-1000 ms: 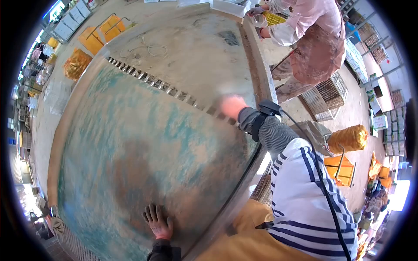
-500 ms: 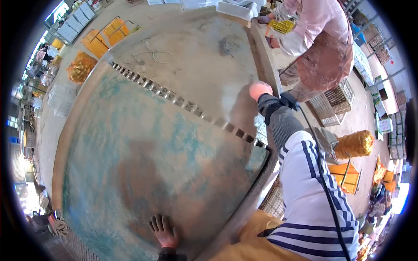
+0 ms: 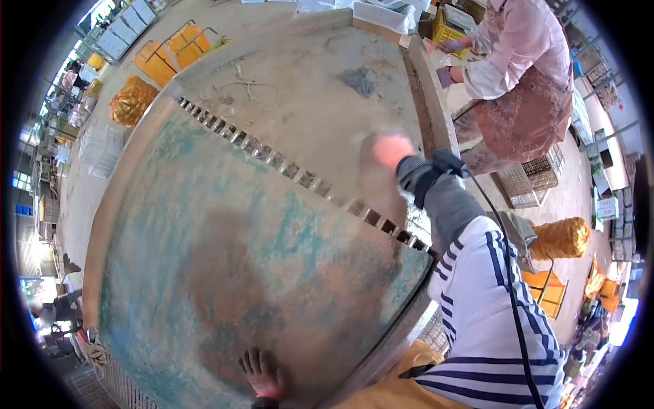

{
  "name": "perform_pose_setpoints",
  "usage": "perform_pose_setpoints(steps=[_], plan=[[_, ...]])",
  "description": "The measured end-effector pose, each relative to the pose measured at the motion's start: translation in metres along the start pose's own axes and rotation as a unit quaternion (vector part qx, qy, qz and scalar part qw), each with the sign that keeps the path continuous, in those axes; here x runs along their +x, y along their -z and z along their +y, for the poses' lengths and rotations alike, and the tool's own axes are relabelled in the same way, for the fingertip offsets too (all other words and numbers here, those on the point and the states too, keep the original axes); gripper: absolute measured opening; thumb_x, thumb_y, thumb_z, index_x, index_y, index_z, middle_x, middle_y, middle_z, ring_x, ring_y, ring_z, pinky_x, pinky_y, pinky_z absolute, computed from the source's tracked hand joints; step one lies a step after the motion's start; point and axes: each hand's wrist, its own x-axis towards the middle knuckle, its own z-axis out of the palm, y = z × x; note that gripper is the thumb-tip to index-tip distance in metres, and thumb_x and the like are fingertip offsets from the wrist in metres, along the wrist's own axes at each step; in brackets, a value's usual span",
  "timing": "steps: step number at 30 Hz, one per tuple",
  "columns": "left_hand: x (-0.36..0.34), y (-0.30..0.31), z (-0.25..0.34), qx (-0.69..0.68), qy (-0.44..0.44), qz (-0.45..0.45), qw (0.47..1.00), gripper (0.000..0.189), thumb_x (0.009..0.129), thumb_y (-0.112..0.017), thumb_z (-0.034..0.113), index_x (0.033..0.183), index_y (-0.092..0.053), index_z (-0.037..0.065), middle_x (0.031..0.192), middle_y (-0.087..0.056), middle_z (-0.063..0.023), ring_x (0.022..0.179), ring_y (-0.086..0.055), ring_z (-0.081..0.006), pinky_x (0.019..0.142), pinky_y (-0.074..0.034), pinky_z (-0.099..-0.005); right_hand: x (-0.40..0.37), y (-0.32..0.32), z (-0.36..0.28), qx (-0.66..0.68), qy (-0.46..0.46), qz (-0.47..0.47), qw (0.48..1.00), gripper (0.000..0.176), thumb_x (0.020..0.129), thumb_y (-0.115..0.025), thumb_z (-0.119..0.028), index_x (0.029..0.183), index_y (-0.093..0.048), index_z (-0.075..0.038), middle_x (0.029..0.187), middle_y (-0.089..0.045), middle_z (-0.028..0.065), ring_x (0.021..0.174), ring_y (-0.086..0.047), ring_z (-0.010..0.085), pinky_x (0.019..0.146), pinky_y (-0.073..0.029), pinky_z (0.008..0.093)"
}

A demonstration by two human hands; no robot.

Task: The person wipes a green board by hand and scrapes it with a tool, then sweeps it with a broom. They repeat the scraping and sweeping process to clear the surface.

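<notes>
My left hand (image 3: 261,373), in a glove with dark fingers, rests with fingers spread on the worn blue-green tabletop (image 3: 225,184) near the bottom edge. Motion smears my right hand (image 3: 393,150), a pinkish blur over the dusty grey part of the table (image 3: 306,88). Its fingers cannot be made out, nor anything in them. A slotted metal strip (image 3: 272,160) crosses the table diagonally between the two surfaces. A loop of thin cord (image 3: 248,88) and a dark patch of debris (image 3: 359,82) lie on the grey part.
A co-worker (image 3: 521,75) in a pink top and brown apron stands at the far right edge, beside a yellow crate (image 3: 447,28). Wire crates (image 3: 528,178) and a filled orange sack (image 3: 561,238) stand right. Left are another sack (image 3: 133,101) and orange carts (image 3: 172,54).
My right hand has moved slightly left over the grey surface. My left hand stays spread on the table. The co-worker's hands have shifted, and the view has turned a little.
</notes>
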Motion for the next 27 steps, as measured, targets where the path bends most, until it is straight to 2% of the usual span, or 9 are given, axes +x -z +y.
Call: perform_pose_setpoints(steps=[3, 5, 8, 10, 11, 12, 14, 22, 27], plan=[[-0.01, -0.011, -0.011, -0.018, 0.014, -0.017, 1.0, 0.064, 0.072, -0.059, 0.039, 0.125, -0.045, 0.006, 0.135, -0.039, -0.0231, 0.127, -0.029, -0.0474, 0.106, -0.015, -0.0633, -0.005, -0.014, -0.016, -0.03, 0.1, 0.181, 0.978, 0.013, 0.076, -0.054, -0.013, 0.068, -0.063, -0.01, 0.068, -0.06, 0.0075, 0.064, -0.062, 0.0225, 0.048, -0.047, 0.0355], [-0.012, -0.001, -0.004, -0.02, 0.002, -0.051, 0.998, 0.063, 0.075, -0.057, 0.038, 0.127, -0.045, 0.005, 0.137, -0.037, -0.0221, 0.13, -0.026, -0.0459, 0.107, -0.014, -0.061, 0.006, -0.039, 0.048, -0.087, 0.135, 0.11, 0.981, 0.016, 0.075, -0.055, -0.015, 0.059, -0.054, -0.014, 0.06, -0.053, 0.0053, 0.054, -0.053, 0.0195, 0.041, -0.038, 0.036], [0.002, 0.021, 0.016, -0.035, 0.059, -0.076, 0.995, 0.06, 0.078, -0.057, 0.042, 0.127, -0.049, 0.007, 0.139, -0.038, -0.018, 0.131, -0.027, -0.0427, 0.109, -0.014, -0.0582, 0.029, -0.081, 0.13, -0.154, 0.151, -0.075, 0.974, 0.015, 0.083, -0.05, -0.012, 0.079, -0.064, -0.012, 0.078, -0.064, 0.0093, 0.074, -0.063, 0.0214, 0.062, -0.05, 0.0342], [-0.003, 0.017, 0.007, -0.05, 0.032, -0.049, 0.997, 0.059, 0.081, -0.054, 0.041, 0.131, -0.045, 0.01, 0.14, -0.037, -0.0162, 0.131, -0.029, -0.0399, 0.109, -0.015, -0.056, 0.07, -0.193, 0.152, -0.259, 0.149, 0.086, 0.95, 0.015, 0.089, -0.046, -0.012, 0.083, -0.059, -0.007, 0.077, -0.062, 0.0111, 0.08, -0.063, 0.0235, 0.069, -0.05, 0.0371], [-0.002, 0.022, 0.005, -0.05, 0.042, -0.031, 0.997, 0.059, 0.081, -0.054, 0.04, 0.132, -0.044, 0.01, 0.14, -0.036, -0.016, 0.131, -0.029, -0.0398, 0.109, -0.016, -0.0562, 0.044, -0.1, 0.079, -0.071, -0.003, 0.002, 0.997, 0.016, 0.09, -0.046, -0.013, 0.092, -0.059, -0.004, 0.08, -0.063, 0.0132, 0.08, -0.062, 0.0259, 0.069, -0.05, 0.0411], [-0.003, 0.023, 0.005, -0.057, 0.031, -0.017, 0.998, 0.06, 0.081, -0.054, 0.04, 0.132, -0.044, 0.011, 0.141, -0.035, -0.0159, 0.131, -0.029, -0.0396, 0.108, -0.017, -0.0564, 0.034, -0.106, 0.061, -0.07, 0.086, 0.122, 0.986, 0.01, 0.088, -0.049, -0.015, 0.085, -0.055, -0.008, 0.073, -0.06, 0.012, 0.071, -0.062, 0.0235, 0.051, -0.05, 0.0366], [-0.006, 0.018, 0.009, -0.053, 0.042, -0.001, 0.998, 0.06, 0.081, -0.055, 0.038, 0.132, -0.044, 0.011, 0.141, -0.035, -0.0159, 0.131, -0.03, -0.0393, 0.107, -0.018, -0.0569, 0.015, -0.093, 0.024, -0.073, 0.195, 0.207, 0.956, 0.011, 0.087, -0.05, -0.017, 0.092, -0.056, -0.008, 0.08, -0.061, 0.0113, 0.073, -0.062, 0.0285, 0.06, -0.05, 0.0392], [-0.011, 0.013, 0.004, -0.057, 0.029, -0.009, 0.998, 0.061, 0.08, -0.055, 0.038, 0.134, -0.042, 0.013, 0.144, -0.032, -0.0155, 0.132, -0.029, -0.0377, 0.107, -0.019, -0.0577, 0.029, -0.106, 0.069, -0.078, 0.156, 0.035, 0.984, 0.028, 0.084, -0.05, -0.012, 0.109, -0.057, -0.004, 0.089, -0.061, 0.013, 0.082, -0.061, 0.0291, 0.069, -0.05, 0.0397], [-0.009, 0.012, -0.001, -0.031, 0.019, -0.01, 0.999, 0.061, 0.082, -0.054, 0.04, 0.135, -0.041, 0.014, 0.145, -0.031, -0.015, 0.134, -0.026, -0.0375, 0.108, -0.016, -0.057, -0.009, -0.09, 0.024, -0.089, 0.204, 0.15, 0.963, 0.018, 0.086, -0.051, -0.016, 0.1, -0.057, -0.006, 0.083, -0.062, 0.0124, 0.074, -0.062, 0.0277, 0.062, -0.051, 0.0394]])
